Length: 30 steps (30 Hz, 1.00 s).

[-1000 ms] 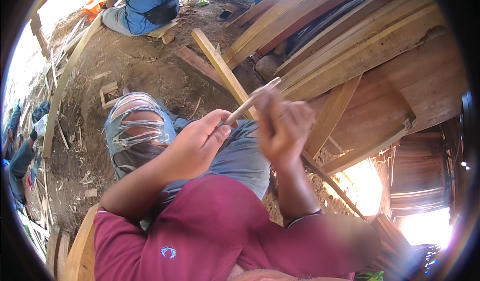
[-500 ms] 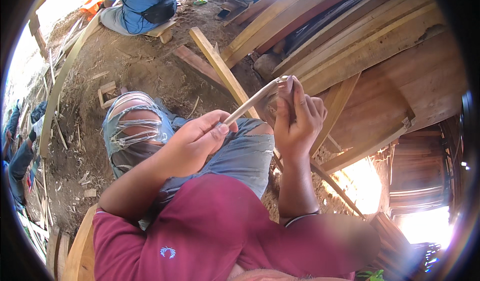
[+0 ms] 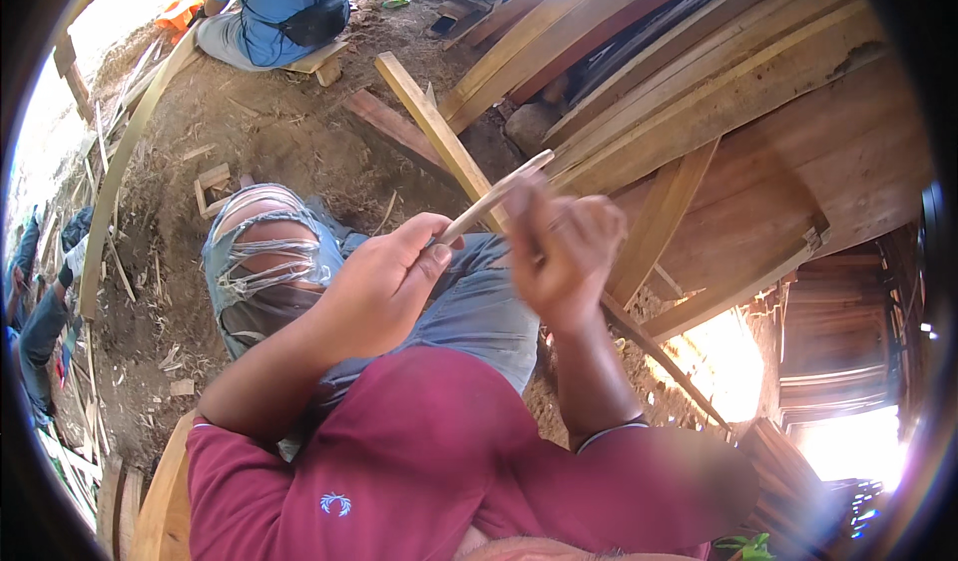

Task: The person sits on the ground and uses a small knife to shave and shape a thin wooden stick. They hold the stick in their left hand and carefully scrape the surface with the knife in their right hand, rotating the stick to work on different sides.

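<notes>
Looking down through the head view, I find the left hand (image 3: 384, 281) closed around the lower end of a thin pale wooden strip (image 3: 496, 198), thumb and fingers pinching it just above the lap. From that grip the strip runs up and away to the right, its free tip clear of everything. The right hand (image 3: 559, 252) is up against the strip's middle, just beyond the left-hand grip; it is motion-blurred, so I cannot tell whether its fingers are closed on the strip, sliding along it or holding a small tool.

Both hands sit over the torn blue jeans (image 3: 269, 262) of the wearer. Behind the grip lie bare earth with wood scraps (image 3: 215, 184), a loose plank (image 3: 439, 132) and a stack of long boards (image 3: 699, 72) to the right. A second person in a blue shirt (image 3: 269, 2) sits well apart at the top.

My judgement of the step in hand: the strip is being worked or smoothed along its length. To do it well, I would keep the left pinch firm and low so the strip does not twist, support it close to the working point to limit flex, and run strokes away from the holding fingers.
</notes>
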Each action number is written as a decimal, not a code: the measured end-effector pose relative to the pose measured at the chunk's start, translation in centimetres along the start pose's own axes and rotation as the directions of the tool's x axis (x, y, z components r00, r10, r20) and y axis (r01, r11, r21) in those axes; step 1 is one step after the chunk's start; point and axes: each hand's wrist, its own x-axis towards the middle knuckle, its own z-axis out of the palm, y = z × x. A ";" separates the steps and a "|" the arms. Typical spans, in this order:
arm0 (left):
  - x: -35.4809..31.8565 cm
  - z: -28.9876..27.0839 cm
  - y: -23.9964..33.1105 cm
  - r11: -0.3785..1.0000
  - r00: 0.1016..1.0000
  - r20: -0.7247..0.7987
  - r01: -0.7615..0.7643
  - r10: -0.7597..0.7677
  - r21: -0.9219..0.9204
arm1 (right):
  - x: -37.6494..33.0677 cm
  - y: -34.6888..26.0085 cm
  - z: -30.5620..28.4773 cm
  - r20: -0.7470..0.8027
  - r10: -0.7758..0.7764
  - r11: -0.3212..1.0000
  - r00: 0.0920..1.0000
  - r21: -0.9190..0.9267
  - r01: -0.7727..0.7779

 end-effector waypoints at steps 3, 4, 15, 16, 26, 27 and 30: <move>-0.2 -0.1 1.0 0.999 0.999 0.019 0.039 -0.039 0.035 | 0.2 0.2 0.3 -0.019 0.082 0.996 0.996 -0.032 -0.083; -0.1 0.1 0.5 0.999 1.000 -0.015 -0.026 0.027 0.046 | -0.2 -0.3 0.5 -0.030 0.039 0.999 0.999 -0.017 -0.039; 0.0 0.5 -0.3 0.983 0.985 -0.098 -0.129 0.142 0.129 | -0.1 -1.2 0.0 0.061 -0.033 0.997 0.998 0.077 0.029; -0.2 0.5 -0.4 0.983 0.989 -0.082 -0.115 0.127 0.142 | 0.0 -1.2 -0.1 0.073 -0.058 0.994 0.996 0.092 0.051; -0.3 0.3 0.0 0.970 0.985 -0.084 -0.128 0.148 0.209 | 1.2 0.0 0.0 -0.029 0.034 0.999 0.999 0.006 -0.034; -0.3 0.2 0.3 0.972 0.989 -0.080 -0.104 0.123 0.212 | 1.6 0.8 0.0 -0.086 0.123 0.992 0.989 -0.003 -0.124; -0.2 0.6 0.4 0.974 0.982 -0.094 -0.147 0.165 0.170 | 1.0 -0.7 -0.1 -0.066 0.032 0.998 0.997 0.052 -0.029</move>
